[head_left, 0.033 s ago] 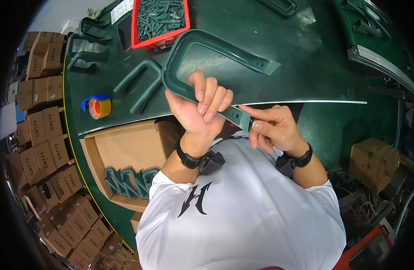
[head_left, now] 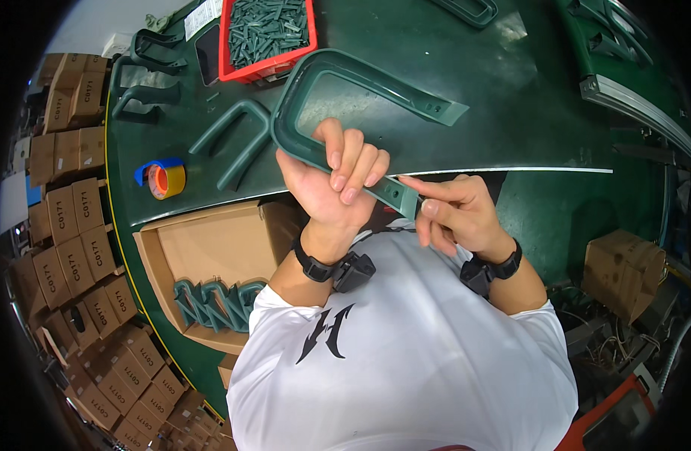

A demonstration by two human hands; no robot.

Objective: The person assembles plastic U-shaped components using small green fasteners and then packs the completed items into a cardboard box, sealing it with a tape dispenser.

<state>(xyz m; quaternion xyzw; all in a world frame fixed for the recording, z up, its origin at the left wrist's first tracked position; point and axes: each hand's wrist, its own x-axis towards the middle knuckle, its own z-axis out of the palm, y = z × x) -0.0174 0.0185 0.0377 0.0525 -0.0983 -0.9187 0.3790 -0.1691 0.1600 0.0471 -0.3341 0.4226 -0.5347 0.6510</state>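
My left hand [head_left: 332, 180] is wrapped around the near arm of a large dark green U-shaped plastic frame [head_left: 360, 79], holding it tilted over the green table [head_left: 511, 113]. The frame's curved end points left and its far arm reaches right across the table. My right hand [head_left: 452, 210] pinches the near arm's tip [head_left: 404, 197] between thumb and forefinger. Both wrists wear black bands.
A red bin [head_left: 266, 34] of small green parts stands at the back. On the table's left lie another green U-piece [head_left: 236, 139] and an orange tape roll [head_left: 166, 180]. An open carton [head_left: 210, 252] holds green pieces [head_left: 217, 304]. Stacked cartons [head_left: 67, 210] line the left. A box [head_left: 623, 263] sits at the right.
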